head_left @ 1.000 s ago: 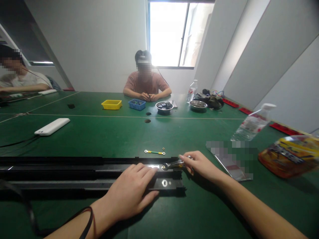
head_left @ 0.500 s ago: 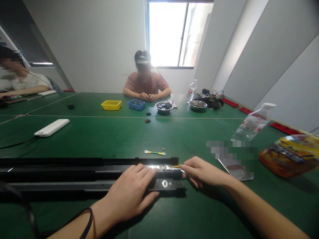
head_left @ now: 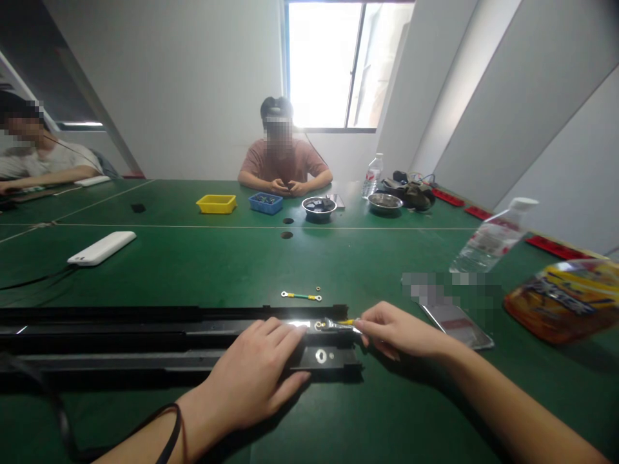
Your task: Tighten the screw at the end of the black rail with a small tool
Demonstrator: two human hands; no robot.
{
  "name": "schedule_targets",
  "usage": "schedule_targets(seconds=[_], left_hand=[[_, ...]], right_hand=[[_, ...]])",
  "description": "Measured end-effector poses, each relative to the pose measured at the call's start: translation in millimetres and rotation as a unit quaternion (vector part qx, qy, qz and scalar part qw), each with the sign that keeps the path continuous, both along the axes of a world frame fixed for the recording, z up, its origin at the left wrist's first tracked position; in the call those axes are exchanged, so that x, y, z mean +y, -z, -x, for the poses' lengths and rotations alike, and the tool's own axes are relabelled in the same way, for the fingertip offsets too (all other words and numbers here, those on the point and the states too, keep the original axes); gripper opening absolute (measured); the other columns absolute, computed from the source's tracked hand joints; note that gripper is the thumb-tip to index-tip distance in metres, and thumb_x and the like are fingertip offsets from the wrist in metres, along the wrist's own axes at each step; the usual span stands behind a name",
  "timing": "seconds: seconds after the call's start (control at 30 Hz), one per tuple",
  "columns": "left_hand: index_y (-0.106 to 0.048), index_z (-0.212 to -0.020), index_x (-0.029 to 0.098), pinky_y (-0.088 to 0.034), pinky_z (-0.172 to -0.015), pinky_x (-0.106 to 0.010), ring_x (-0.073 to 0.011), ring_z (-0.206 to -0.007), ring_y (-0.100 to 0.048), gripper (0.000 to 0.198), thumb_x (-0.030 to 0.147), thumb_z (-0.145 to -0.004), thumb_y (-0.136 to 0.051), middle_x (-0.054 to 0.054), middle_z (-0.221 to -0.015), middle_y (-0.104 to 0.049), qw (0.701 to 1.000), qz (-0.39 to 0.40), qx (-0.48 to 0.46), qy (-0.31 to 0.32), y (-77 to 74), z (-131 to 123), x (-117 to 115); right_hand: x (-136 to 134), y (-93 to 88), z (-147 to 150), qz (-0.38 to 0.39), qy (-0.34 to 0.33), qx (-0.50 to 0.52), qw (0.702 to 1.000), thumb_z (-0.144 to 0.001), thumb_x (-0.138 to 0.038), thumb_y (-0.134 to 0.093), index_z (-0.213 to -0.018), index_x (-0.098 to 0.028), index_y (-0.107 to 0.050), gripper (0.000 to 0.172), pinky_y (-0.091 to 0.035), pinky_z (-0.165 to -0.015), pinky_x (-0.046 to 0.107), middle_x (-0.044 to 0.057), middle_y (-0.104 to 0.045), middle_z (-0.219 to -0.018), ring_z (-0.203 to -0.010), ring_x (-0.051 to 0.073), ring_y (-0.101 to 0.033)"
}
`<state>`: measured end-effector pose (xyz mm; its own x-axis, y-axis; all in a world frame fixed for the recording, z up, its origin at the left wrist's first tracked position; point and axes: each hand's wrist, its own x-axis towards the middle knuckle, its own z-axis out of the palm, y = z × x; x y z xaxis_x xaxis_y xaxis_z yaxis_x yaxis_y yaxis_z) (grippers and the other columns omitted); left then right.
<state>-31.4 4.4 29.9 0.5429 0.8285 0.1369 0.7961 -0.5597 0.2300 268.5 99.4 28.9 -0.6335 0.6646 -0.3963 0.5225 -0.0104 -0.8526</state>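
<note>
Head view: two black rails (head_left: 145, 327) lie side by side on the green table (head_left: 227, 254), well short of its far edge. Left hand (head_left: 256, 367) across them, fingers together, thumb apart. Right hand (head_left: 394, 332), fingers clamped on a slim tool (head_left: 341, 325), probably a wrench, too blurred for certainty; tip near the rails' right end. Green-yellow wire (head_left: 301, 296) just beyond, toward table's far edge.

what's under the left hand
The left hand lies across the far black rail and near black rail; both show on either side of it. Whatever is on the stretches beneath its palm and fingers is covered.
</note>
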Motion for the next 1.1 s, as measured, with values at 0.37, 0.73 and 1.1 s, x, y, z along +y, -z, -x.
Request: schedule_targets(seconds=[0.37, 0.73, 1.1], left_hand=[[-0.049, -0.142, 0.025, -0.048, -0.094, -0.046, -0.0292, -0.111, -0.058, 0.050, 0.043, -0.096, -0.061, -0.008, -0.128, -0.065, 1.000, -0.005, 0.000, 0.000, -0.9, 0.6, 0.0], [-0.050, -0.142, 0.026, -0.048, -0.094, -0.045, -0.0291, -0.110, -0.059, 0.052, 0.042, -0.095, -0.063, -0.008, -0.127, -0.066, 1.000, -0.011, -0.004, 0.000, -0.2, 0.3, 0.2], [-0.050, -0.142, 0.025, -0.048, -0.094, -0.046, -0.0296, -0.111, -0.058, 0.050, 0.044, -0.097, -0.060, -0.009, -0.128, -0.065, 1.000, -0.011, 0.002, 0.001, -0.2, -0.6, 0.6]], right_hand=[[6.4, 6.3, 5.9, -0.053, 0.124, 0.070, 0.988, -0.091, -0.067, -0.058, -0.072, -0.017, -0.056, 0.053, -0.031, -0.042, 0.020, -0.004, -0.051, -0.048, -0.040, 0.008, -0.043], [8.0, 12.1, 6.4, -0.087, 0.097, 0.066, 0.989, -0.093, -0.068, -0.055, -0.071, -0.018, -0.056, 0.055, -0.036, -0.049, 0.024, -0.003, -0.052, -0.051, -0.045, 0.010, -0.047], [5.6, 8.4, 10.6, -0.093, 0.085, 0.062, 0.990, -0.095, -0.066, -0.054, -0.068, -0.018, -0.054, 0.055, -0.037, -0.052, 0.024, -0.002, -0.053, -0.053, -0.048, 0.011, -0.048]])
